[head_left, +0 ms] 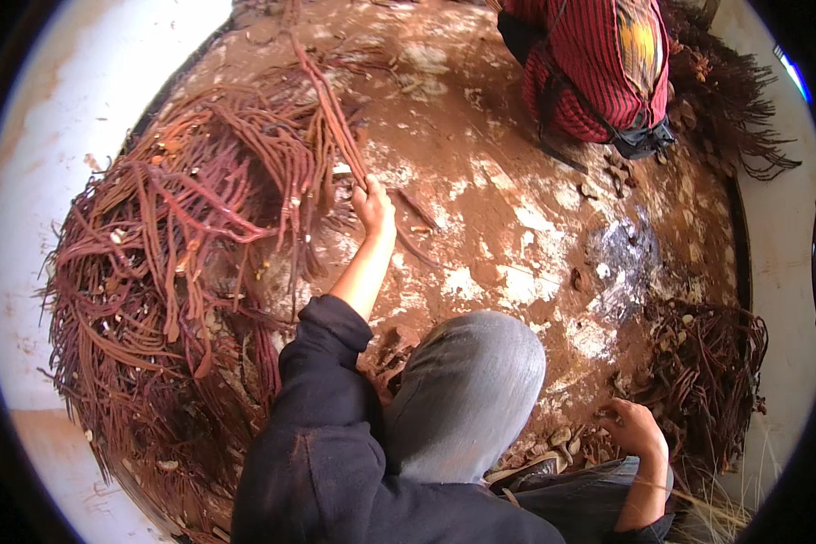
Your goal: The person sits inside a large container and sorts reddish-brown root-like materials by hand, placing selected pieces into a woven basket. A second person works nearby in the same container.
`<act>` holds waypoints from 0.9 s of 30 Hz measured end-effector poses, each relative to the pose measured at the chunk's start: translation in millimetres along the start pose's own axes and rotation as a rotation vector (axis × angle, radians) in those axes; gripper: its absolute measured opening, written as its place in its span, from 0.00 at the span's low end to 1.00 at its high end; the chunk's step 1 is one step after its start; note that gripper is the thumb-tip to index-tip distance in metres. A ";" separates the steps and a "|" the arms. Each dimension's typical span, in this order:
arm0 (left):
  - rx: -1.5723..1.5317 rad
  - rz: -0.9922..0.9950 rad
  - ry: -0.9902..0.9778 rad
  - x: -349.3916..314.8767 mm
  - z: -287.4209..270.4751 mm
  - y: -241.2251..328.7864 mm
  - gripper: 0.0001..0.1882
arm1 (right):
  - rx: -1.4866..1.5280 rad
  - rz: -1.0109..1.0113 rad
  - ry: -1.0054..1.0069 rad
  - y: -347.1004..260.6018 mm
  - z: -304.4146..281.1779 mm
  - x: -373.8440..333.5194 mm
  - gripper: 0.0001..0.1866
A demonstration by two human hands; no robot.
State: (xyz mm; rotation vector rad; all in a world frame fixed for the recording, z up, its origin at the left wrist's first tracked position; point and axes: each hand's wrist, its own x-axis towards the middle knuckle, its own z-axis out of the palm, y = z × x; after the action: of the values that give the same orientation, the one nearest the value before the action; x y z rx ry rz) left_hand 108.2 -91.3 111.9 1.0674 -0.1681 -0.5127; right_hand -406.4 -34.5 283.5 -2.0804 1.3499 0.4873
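Stretched forward, my left hand (374, 210) is closed around a small bundle of long reddish-brown, root-like strands (328, 104). The bundle reaches up and away from the fist, beside a large heap of similar strands (190, 227) on the left. At the lower right, my right hand (636, 430) hovers over my lower leg with its fingers loosely bent and apart. I see nothing held in it. Close to that hand are brown scraps (562, 442) on the floor and a smaller, darker pile of strands (712, 363).
My grey-clad knee (471, 390) rises in the middle. A person in a red-and-black striped garment (576, 68) is at the far right, beside another dark pile of strands (734, 100). Pale walls (59, 154) bound the dirt-stained floor (480, 199).
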 end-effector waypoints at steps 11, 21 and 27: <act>0.465 0.621 -0.205 -39.8 -30.4 139.3 0.18 | 0.005 -0.244 0.292 -13.4 3.3 -12.4 0.17; 1.206 1.587 -1.007 -157.2 106.0 206.3 0.12 | -0.250 -0.467 1.266 -63.8 -30.6 -47.4 0.37; 0.942 1.751 -1.231 -223.2 182.1 213.6 0.15 | -0.055 -0.100 0.929 -10.5 -24.7 -28.6 0.36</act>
State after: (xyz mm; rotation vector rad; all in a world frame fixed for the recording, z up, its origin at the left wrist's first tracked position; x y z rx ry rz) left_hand -85.9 -47.9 410.3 0.8950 -2.3432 0.7060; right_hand -409.1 -28.0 322.1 -2.5130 1.6860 -0.5806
